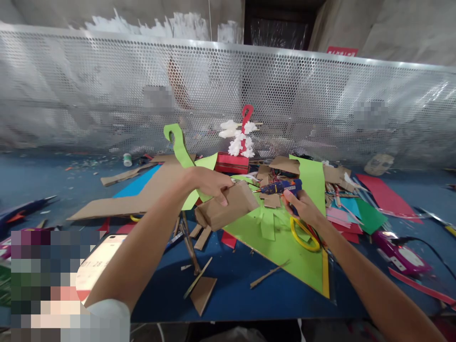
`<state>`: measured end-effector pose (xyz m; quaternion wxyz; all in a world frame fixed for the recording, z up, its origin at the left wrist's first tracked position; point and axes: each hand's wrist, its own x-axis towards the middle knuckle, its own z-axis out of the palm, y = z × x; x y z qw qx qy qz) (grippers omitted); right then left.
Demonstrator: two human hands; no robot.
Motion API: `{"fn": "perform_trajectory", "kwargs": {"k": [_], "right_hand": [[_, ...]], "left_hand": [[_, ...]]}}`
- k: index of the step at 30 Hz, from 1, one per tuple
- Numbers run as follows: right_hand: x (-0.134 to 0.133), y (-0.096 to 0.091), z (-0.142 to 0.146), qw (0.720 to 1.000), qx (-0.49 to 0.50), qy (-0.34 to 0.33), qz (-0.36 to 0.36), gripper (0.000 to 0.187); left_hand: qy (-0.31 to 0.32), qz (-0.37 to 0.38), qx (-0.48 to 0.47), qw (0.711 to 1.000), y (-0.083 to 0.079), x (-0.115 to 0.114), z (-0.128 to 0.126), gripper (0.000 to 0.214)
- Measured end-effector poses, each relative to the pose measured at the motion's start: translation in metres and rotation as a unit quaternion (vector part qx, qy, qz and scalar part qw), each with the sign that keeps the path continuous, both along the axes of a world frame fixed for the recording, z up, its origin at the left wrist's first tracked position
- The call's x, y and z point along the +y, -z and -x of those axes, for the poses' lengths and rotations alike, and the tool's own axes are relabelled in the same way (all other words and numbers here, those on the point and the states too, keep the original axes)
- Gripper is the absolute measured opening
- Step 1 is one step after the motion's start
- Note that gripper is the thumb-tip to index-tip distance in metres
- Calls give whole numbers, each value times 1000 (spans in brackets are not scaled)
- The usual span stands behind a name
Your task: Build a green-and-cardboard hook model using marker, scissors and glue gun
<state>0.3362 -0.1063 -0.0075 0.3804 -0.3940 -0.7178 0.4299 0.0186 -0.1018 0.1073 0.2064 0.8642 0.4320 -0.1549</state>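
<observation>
My left hand (210, 183) is closed on a folded brown cardboard box (228, 206), holding it above a large green paper sheet (285, 242). My right hand (301, 204) grips a blue glue gun (281, 186) whose nozzle points left towards the box. A green paper figure with a hooked neck (180, 147) rises behind my left wrist. Yellow-handled scissors (302, 235) lie on the green sheet under my right wrist.
A red box with a red-and-white cotton figure (238, 147) stands at the back. Cardboard scraps (203, 289), coloured paper (370, 213) and a purple glue gun (399, 254) litter the blue table (249, 294). A perforated metal screen (320, 95) closes off the far side.
</observation>
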Motion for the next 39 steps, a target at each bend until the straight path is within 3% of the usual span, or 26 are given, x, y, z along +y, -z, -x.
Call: {"fn": "perform_trajectory", "kwargs": {"k": [14, 33, 39], "right_hand": [[1, 0, -5, 999, -36, -18, -27, 60], [-6, -3, 4, 999, 21, 11, -36, 60], [-5, -2, 2, 998, 66, -14, -8, 54]], "left_hand": [[-2, 34, -33, 999, -1, 1, 5, 37], [30, -25, 24, 999, 5, -11, -18, 31], [34, -41, 22, 998, 5, -12, -18, 29]]}}
